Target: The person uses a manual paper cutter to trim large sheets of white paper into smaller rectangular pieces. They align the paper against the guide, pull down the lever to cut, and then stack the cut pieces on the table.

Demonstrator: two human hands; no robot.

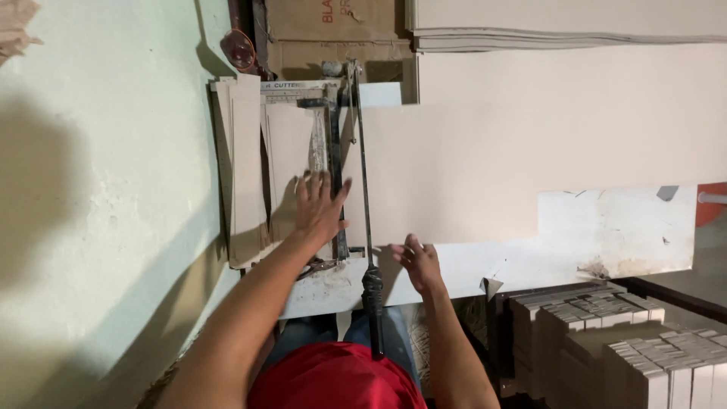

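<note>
Overhead, the head camera looks down on a manual paper cutter (303, 182) sitting on a white tabletop (606, 227) set against a pale green wall (113, 189). The left hand (319, 206) lies flat on the cutter's bed, fingers (307, 185) spread and pressing down on a tan sheet of card (291, 151) just beside the clamp bar (335, 174). A stack of cut tan strips (246, 167) stands along the left edge of the cutter, near the wall. The long blade arm (363, 182) runs down the cutter's right side to a dark handle (373, 303) that overhangs the near edge of the tabletop. The right hand (416, 261) rests on the near edge of a large cream sheet (492, 144) spread to the right of the blade, fingers loosely curled on the sheet's edge and close to the handle without touching it. Bundles of small cream cards (621, 341) are stacked at lower right. Brown cardboard (333, 30) leans at the far end.
</note>
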